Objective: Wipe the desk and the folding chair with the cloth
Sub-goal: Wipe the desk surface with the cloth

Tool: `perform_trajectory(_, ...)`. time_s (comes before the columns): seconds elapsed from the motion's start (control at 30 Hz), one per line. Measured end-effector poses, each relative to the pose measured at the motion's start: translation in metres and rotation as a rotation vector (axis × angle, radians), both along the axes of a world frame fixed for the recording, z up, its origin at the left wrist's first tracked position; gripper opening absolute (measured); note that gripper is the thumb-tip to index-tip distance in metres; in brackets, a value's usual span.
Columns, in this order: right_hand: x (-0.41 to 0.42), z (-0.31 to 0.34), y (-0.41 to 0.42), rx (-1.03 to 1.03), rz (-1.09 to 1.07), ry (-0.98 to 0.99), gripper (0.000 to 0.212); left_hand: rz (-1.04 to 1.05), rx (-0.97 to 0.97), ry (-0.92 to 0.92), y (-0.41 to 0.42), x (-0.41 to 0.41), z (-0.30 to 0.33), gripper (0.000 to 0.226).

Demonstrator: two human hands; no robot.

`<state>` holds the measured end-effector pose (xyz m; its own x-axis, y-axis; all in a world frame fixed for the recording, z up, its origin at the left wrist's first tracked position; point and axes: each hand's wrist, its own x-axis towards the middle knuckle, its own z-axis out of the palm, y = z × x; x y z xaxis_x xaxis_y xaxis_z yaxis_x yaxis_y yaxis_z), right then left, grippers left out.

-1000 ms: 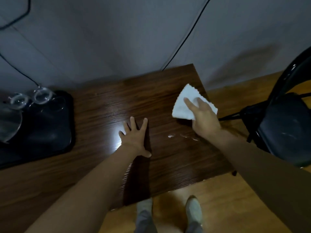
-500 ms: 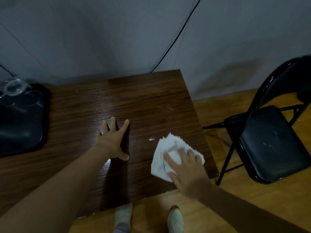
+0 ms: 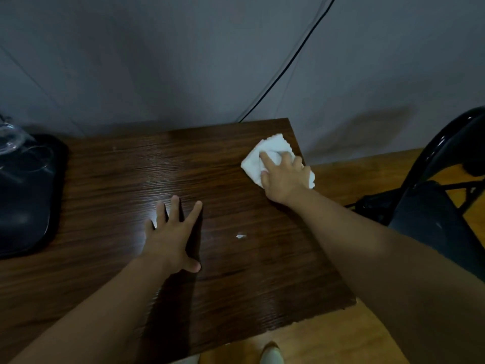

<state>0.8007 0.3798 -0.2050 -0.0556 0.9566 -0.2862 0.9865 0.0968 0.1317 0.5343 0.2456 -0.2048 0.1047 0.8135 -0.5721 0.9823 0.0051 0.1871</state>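
Far right, cloth (image 3: 273, 147) overhanging desk (image 3: 126, 185) edge

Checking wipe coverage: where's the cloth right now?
Head view: the cloth lies at the far right corner of the desk, under the right hand, with the folding chair to its right.

Left hand (image 3: 172, 237) lies flat, palm down, fingers spread and thumb out, forearm straight behind it. Right hand (image 3: 284, 177), ahead and to its right, presses palm down, index finger extended, arm outstretched
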Motion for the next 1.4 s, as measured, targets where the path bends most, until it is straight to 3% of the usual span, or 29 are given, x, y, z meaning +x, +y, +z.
perform_trajectory(0.1, -0.007, 0.004, -0.041, 0.023, 0.092, 0.033, 0.059, 0.008, 0.066, 0.023, -0.007, 0.004, 0.01, 0.138)
perform_trajectory(0.3, 0.007, 0.007, -0.199, 0.02, 0.317, 0.098, 0.064, -0.066, 0.176, 0.082, -0.027, 0.012, 0.028, 0.115)
perform_trajectory(0.5, 0.035, 0.003, -0.269, -0.146, 0.378, 0.083, 0.076, -0.094, 0.0, 0.009, -0.035, 0.0, 0.023, 0.147)
perform_trajectory(0.6, 0.037, 0.001, -0.233, -0.004, 0.304, 0.111, 0.068, -0.078, 0.013, -0.02, -0.039, 0.0, 0.017, 0.151)
perform_trajectory(0.7, 0.027, -0.001, -0.158, 0.101, 0.202, 0.009, 0.064, -0.058, 0.029, -0.034, -0.037, 0.0, 0.015, 0.151)
perform_trajectory(0.9, -0.02, -0.01, -0.013, 0.059, 0.078, -0.004, 0.064, 0.023, 0.06, -0.16, -0.041, -0.01, 0.01, 0.152)
perform_trajectory(1.0, -0.042, -0.01, 0.013, 0.011, 0.093, 0.02, 0.06, 0.052, 0.076, -0.206, -0.043, -0.013, 0.009, 0.153)
perform_trajectory(1.2, -0.058, -0.009, -0.119, 0.121, 0.393, 0.11, 0.053, 0.006, 0.096, -0.152, -0.045, -0.012, 0.013, 0.151)
perform_trajectory(1.4, -0.011, -0.017, -0.264, -0.002, 0.545, 0.119, 0.057, 0.032, 0.087, -0.067, -0.049, -0.002, 0.021, 0.148)
